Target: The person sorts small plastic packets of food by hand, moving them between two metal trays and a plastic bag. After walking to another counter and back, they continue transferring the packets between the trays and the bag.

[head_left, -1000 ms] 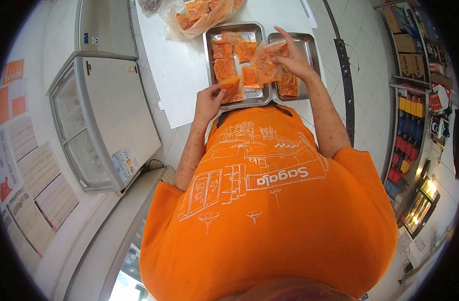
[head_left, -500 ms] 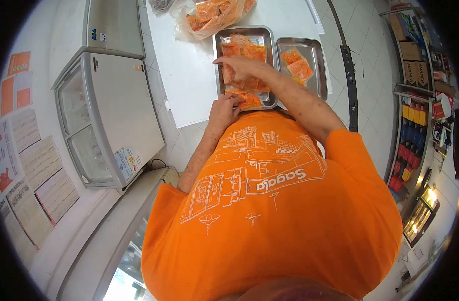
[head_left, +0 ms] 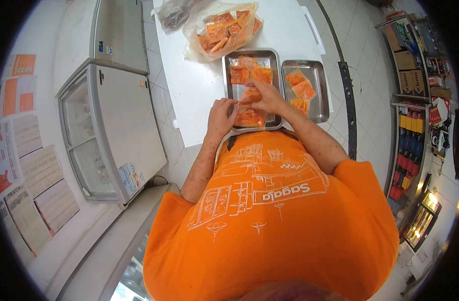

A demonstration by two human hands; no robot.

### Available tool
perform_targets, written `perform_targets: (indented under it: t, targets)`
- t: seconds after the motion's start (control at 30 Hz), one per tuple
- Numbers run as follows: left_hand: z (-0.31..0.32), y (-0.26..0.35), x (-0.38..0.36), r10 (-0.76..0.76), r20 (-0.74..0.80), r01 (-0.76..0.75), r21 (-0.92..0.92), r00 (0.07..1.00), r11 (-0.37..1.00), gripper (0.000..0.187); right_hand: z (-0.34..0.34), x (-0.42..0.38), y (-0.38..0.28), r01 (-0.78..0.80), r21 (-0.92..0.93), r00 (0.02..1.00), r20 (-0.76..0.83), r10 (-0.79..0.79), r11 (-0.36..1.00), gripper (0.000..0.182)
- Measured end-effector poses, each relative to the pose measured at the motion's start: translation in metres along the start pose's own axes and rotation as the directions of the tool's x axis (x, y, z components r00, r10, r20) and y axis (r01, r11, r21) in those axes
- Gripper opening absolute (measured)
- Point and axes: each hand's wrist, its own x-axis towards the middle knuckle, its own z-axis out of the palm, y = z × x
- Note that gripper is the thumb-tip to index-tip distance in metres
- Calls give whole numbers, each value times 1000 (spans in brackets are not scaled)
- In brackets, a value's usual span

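Note:
Clear packets with orange contents (head_left: 250, 118) lie in a deep metal tray (head_left: 276, 75) on the white table. My right hand (head_left: 267, 99) is over the middle of this tray, its bent fingers on a small orange packet (head_left: 250, 95). At the tray's left rim, my left hand (head_left: 222, 117) has its fingertips together at the near edge of the same packet. Both hands nearly touch. A second metal tray (head_left: 317, 108), to the right, holds a few orange packets (head_left: 303, 90), one partly hidden by my right forearm.
Beyond the trays, an open plastic bag (head_left: 193, 36) holds several orange packets, with a dark plastic bag (head_left: 173, 14) beside it. The white table (head_left: 181, 90) has its left edge near my left forearm. A freezer (head_left: 124, 125) stands left; stocked shelves (head_left: 410, 120) stand right.
My right hand has drawn in toward my left hand, its fingers now bent at a packet. The far packets and another packet in the right tray are now uncovered. The view has shifted.

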Motion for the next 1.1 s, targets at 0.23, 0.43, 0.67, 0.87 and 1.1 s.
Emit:
perform_targets:
  t: [0.23,0.43,0.67,0.87,1.1]
  targets:
    - [23,-12,107,271,-227,-151,437,935,887,23,-19,-32,5,-110,223,954,-250,166,969,53]
    - [5,-6,112,28,129,-88,480,991,873,16,-36,-52,3,-190,594,838,-316,444,781,42]
    - [-14,-19,29,-142,-268,107,-142,953,984,18,-66,-93,46,58,924,557,-345,755,379,41]
    - [-4,-11,6,-140,-274,104,-144,951,984,19,-130,-136,96,91,880,447,-454,771,465,41]
    - [33,21,15,-98,-181,85,-75,979,994,22,-165,-130,91,-18,893,545,-368,754,449,45]
